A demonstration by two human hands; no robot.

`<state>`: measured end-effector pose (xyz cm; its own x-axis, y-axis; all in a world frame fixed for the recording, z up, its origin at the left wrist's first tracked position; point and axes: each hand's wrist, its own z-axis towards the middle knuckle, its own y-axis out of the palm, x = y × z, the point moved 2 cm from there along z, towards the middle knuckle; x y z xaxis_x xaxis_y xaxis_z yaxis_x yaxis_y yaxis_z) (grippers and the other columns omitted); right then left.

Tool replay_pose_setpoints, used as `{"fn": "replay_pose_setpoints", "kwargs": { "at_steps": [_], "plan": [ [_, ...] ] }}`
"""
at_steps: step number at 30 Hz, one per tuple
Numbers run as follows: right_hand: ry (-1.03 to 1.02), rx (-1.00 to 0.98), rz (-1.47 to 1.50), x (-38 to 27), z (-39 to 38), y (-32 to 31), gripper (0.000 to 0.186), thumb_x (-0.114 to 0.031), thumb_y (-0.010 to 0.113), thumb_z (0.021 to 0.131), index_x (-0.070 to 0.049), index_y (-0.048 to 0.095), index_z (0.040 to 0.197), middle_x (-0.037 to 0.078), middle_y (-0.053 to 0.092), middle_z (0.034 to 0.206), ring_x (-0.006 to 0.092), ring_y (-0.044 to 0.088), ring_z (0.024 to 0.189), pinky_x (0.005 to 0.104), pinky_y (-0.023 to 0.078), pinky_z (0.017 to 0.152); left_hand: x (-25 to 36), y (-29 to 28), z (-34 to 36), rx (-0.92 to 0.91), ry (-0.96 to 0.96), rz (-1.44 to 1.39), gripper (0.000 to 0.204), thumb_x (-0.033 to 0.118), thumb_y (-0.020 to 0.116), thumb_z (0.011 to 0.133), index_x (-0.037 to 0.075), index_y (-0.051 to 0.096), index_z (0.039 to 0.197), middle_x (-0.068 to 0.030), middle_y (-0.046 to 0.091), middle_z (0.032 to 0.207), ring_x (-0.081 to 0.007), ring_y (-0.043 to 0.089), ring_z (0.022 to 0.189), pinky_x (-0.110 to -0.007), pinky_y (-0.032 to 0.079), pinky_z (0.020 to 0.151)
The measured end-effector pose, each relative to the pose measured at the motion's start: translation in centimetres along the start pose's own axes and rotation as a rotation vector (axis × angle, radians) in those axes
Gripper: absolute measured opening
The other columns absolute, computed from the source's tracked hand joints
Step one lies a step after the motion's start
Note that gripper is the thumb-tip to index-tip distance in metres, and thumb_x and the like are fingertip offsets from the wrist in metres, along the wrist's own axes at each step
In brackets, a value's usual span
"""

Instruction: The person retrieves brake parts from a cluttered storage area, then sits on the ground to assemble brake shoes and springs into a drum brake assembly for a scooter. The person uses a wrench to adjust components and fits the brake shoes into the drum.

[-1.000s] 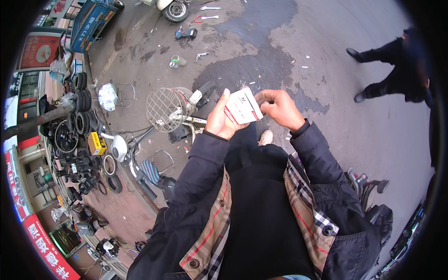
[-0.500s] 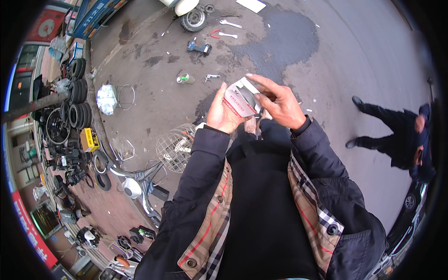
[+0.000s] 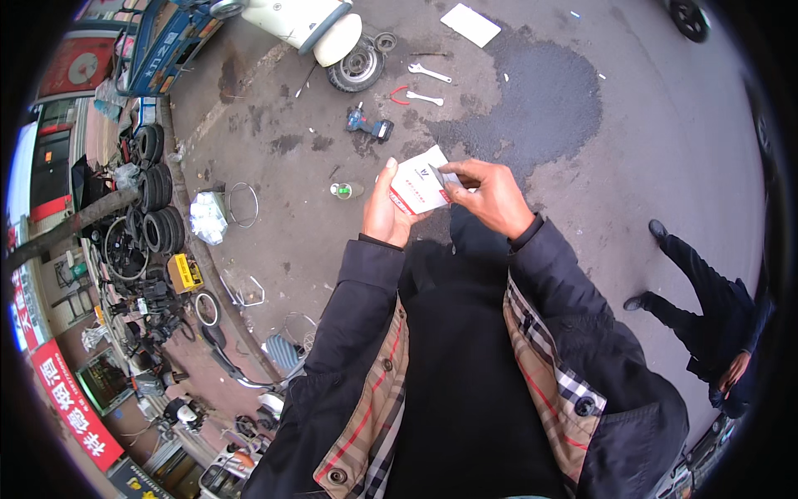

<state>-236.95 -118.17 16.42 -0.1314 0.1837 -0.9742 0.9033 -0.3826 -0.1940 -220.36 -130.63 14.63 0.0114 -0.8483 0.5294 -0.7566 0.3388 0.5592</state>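
- Grey asphalt (image 3: 287, 208) spreads out below and around the white cardboard box (image 3: 413, 185), with a dark wet patch (image 3: 553, 108) beyond the box and to its right.
- The white cardboard box, small and marked with red print, is held up between the person's 2 hands, beyond the front of a dark jacket (image 3: 615, 366) with a checked lining.
- The left hand (image 3: 385, 208) supports the box from its left side, thumb along that edge; its grip is clamped on the box.
- The right hand (image 3: 496, 201) is at the box's right end, thumb and bent fingers touching it; I cannot tell whether its grip is closed on a flap or only rests there.
- Left of the box, on the ground, is a pale container (image 3: 347, 190) with a green mark; beyond the box and slightly left lies a blue-and-black cordless drill (image 3: 370, 125).
- Farther beyond the box are 2 open-ended wrenches (image 3: 430, 73) and red-handled pliers (image 3: 400, 96), then a white scooter (image 3: 291, 21) to the left and a flat white sheet (image 3: 470, 25) to the right.
- Well left of the box are a crumpled silvery bag (image 3: 208, 218), stacked tyres (image 3: 158, 191) and a yellow carton (image 3: 185, 274).
- Well right of the box, a person in dark clothes (image 3: 706, 308) stands on the road.
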Motion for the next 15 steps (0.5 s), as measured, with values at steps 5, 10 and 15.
{"fn": "replay_pose_setpoints", "kwargs": {
  "at_steps": [5, 10, 15],
  "plan": [
    [0.082, -0.063, 0.016, 1.4, 10.2, -3.8, 0.037, -0.01, 0.075, 0.089, 0.003, 0.075, 0.123, 0.019, 0.077, 0.097, 0.0224, 0.075, 0.081, 0.0347, 0.059, 0.076, 5.5, 1.7, 9.0, 0.088, -0.011, 0.051, 0.062, 0.053, 0.042, 0.112, 0.002, 0.057, 0.145, -0.0161, 0.07, 0.134, -0.0301, 0.071, 0.119, -0.047, 0.059, 0.096],
    [0.274, -0.128, 0.122, 3.5, 17.0, -5.2, 0.04, -0.012, 0.078, 0.087, 0.006, 0.074, 0.123, 0.019, 0.076, 0.091, 0.0179, 0.073, 0.078, 0.0336, 0.058, 0.075, 8.9, 2.2, 15.0, 0.105, -0.09, 0.055, 0.062, 0.053, 0.04, 0.113, 0.003, 0.057, 0.144, -0.0146, 0.072, 0.131, -0.0275, 0.073, 0.115, -0.042, 0.06, 0.089],
    [0.34, -0.093, 0.101, 7.3, 24.3, -5.9, 0.039, -0.016, 0.079, 0.087, 0.006, 0.076, 0.119, 0.018, 0.075, 0.086, 0.0158, 0.07, 0.072, 0.0339, 0.056, 0.069, 11.6, 0.7, 22.9, 0.132, -0.219, 0.068, 0.062, 0.054, 0.039, 0.113, 0.004, 0.057, 0.144, -0.0136, 0.072, 0.13, -0.0256, 0.074, 0.113, -0.04, 0.06, 0.084]
  ]
}}
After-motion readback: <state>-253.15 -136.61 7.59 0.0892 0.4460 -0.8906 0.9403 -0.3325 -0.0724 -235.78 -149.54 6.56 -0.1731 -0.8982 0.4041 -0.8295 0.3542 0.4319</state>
